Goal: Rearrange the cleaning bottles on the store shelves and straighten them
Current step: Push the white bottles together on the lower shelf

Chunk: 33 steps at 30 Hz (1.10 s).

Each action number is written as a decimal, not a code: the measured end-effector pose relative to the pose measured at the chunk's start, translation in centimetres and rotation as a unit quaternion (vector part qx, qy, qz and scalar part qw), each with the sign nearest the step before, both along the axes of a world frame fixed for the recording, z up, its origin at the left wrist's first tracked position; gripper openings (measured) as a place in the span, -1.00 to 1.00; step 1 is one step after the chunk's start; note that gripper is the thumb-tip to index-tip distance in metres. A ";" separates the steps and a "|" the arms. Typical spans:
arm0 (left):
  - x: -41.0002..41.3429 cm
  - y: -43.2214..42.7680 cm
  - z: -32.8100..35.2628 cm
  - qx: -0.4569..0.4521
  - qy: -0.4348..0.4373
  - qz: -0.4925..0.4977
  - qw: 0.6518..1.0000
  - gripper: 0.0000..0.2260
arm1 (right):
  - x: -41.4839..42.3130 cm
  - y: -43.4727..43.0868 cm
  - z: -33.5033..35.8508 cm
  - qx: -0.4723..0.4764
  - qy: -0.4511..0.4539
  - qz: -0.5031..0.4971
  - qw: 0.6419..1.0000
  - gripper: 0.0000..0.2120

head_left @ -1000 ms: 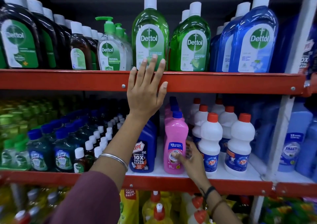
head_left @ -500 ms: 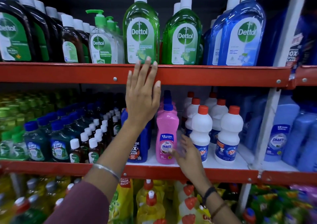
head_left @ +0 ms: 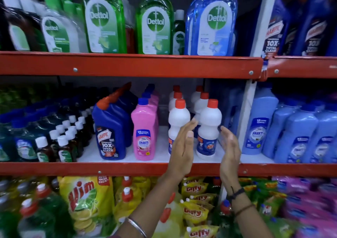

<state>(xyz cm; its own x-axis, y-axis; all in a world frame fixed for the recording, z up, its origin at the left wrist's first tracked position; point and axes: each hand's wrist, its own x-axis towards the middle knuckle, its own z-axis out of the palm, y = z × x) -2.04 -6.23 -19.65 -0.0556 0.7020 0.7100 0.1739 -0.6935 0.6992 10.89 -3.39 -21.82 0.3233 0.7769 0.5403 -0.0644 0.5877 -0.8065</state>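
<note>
Two rows of white bottles with red caps stand on the middle shelf. My left hand is open, palm turned right, in front of the front left white bottle. My right hand is open, palm turned left, just right of the front right white bottle. That bottle stands between my two palms; neither hand grips it. A pink Shakti bottle and a blue Harpic bottle stand to the left on the same shelf.
Green and blue Dettol bottles line the top shelf. Light blue Shakti bottles fill the bay right of the white upright post. Small brown bottles crowd the left. Yellow Vim pouches lie below.
My left hand came down from the top shelf's edge to the white bottles. My right hand left the pink bottle and moved right. The view shifted down and closer.
</note>
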 end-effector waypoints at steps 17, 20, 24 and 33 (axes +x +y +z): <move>5.1 3.7 -1.5 -0.250 -0.119 -0.041 0.960 -0.68 | 3.4 5.3 -1.7 -0.220 0.064 0.170 0.958 -0.41; 5.0 3.9 -1.5 -0.258 -0.123 -0.037 0.957 -0.68 | 3.5 5.1 -1.7 -0.222 0.057 0.171 0.958 -0.45; 4.7 4.0 -1.6 -0.266 -0.118 -0.036 0.956 -0.56 | 3.4 4.7 -1.2 -0.214 0.043 0.171 0.961 -0.41; 3.1 0.8 -3.2 -0.037 -0.176 0.099 0.979 -0.57 | -1.0 -1.1 -2.8 0.018 -0.037 0.045 0.998 -0.54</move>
